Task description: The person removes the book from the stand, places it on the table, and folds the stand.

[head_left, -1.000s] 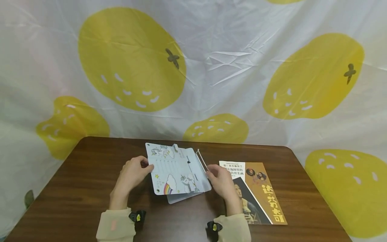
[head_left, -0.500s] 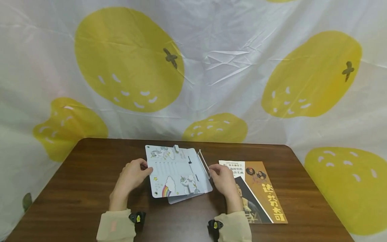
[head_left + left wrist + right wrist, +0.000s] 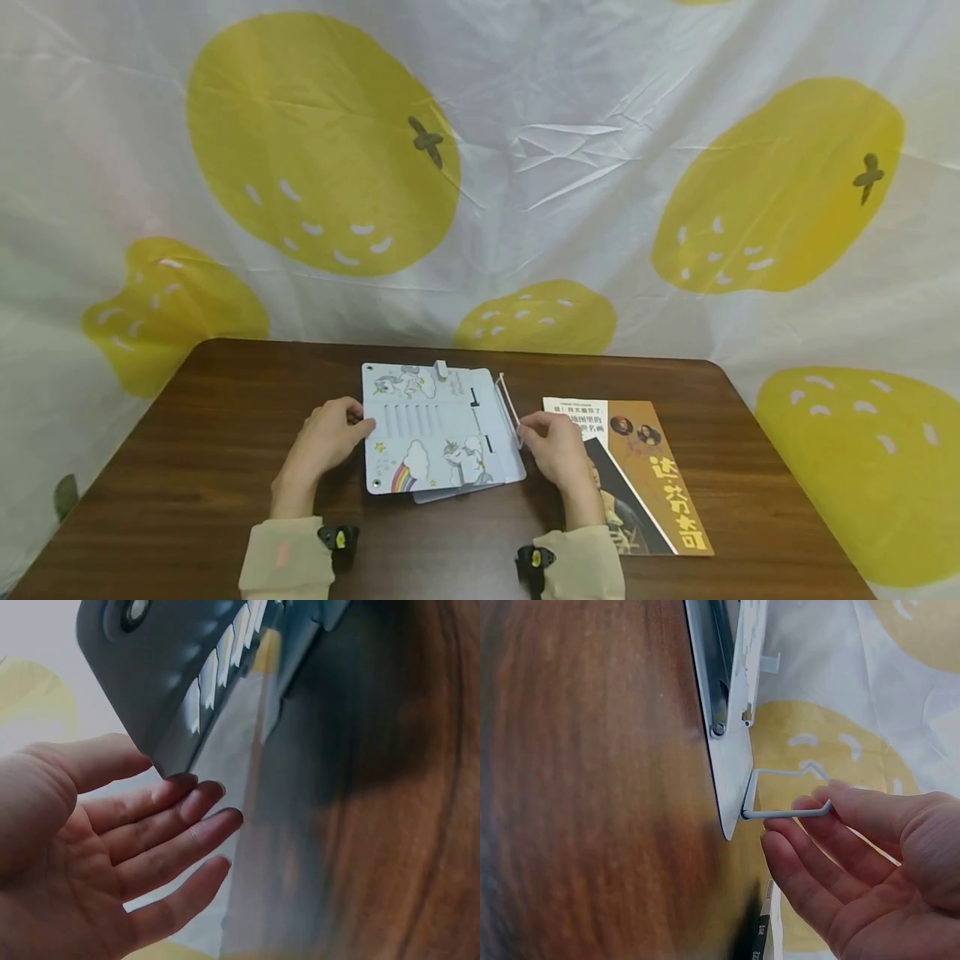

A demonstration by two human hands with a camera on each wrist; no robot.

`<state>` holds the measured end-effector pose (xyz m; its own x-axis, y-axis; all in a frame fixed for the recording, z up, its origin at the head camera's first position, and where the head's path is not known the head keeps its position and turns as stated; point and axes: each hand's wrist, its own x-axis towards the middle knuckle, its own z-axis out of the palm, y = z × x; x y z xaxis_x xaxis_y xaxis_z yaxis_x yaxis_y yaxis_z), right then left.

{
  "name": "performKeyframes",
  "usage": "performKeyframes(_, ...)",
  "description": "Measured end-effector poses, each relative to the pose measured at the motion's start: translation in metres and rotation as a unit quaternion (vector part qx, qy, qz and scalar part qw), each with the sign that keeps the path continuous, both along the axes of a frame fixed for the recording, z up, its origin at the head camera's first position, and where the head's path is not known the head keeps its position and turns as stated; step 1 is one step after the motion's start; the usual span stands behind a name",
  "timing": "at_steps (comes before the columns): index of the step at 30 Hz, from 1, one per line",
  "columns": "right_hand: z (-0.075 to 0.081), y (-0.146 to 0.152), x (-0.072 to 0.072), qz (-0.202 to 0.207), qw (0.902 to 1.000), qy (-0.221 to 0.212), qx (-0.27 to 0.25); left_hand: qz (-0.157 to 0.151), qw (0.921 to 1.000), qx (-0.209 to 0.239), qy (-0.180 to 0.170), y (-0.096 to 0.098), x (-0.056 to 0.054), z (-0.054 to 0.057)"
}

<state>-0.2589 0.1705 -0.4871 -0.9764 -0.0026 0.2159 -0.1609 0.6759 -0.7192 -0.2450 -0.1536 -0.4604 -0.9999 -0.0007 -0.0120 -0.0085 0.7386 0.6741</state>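
Note:
A folding metal book stand [image 3: 420, 429], white with printed unicorns and a rainbow, is at the middle of the table in the head view. Its slotted top panel [image 3: 157, 675] tilts over a base plate [image 3: 731, 776], which shows beneath it. My left hand [image 3: 324, 440] pinches the panel's left edge between thumb and index finger; its other fingers extend below the edge in the left wrist view. A white wire bracket [image 3: 791, 814] projects from the stand's right side. The thumb and fingertips of my right hand [image 3: 555, 450] pinch the end of this wire.
A thin book [image 3: 660, 483] with a brown and white cover lies at the right, partly under my right forearm. Behind the wooden table [image 3: 172, 500] hangs a white curtain [image 3: 555, 200] with yellow fruit shapes.
The stand's top panel has come down to a flatter angle, covering more of the base plate. My left hand has lowered slightly with its edge; my right hand has shifted slightly right with the wire.

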Motion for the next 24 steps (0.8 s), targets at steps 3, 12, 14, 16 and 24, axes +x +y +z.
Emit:
performKeyframes(3, 0.001, 0.001, 0.000, 0.001, 1.0000, -0.008, -0.005, -0.010, 0.9999, 0.000, 0.002, -0.002, -0.002, -0.004)
performKeyframes(12, 0.002, 0.006, 0.004, 0.029, 0.9987, -0.034, -0.025, -0.021, 0.9995, -0.014, -0.019, -0.005, -0.008, -0.017)
performKeyframes(14, 0.002, 0.006, 0.004, 0.033, 0.9984, -0.034, -0.029, -0.024, 0.9994, -0.014, -0.022, -0.005, -0.010, -0.018)
performKeyframes(16, 0.002, 0.007, 0.003, 0.036, 0.9985, -0.031, -0.029, -0.026, 0.9992, -0.015, -0.025, -0.005, -0.011, -0.019)
performKeyframes(24, 0.002, 0.008, 0.004, 0.031, 0.9981, -0.041, -0.034, -0.031, 0.9988, -0.018, -0.034, -0.003, -0.016, -0.021)
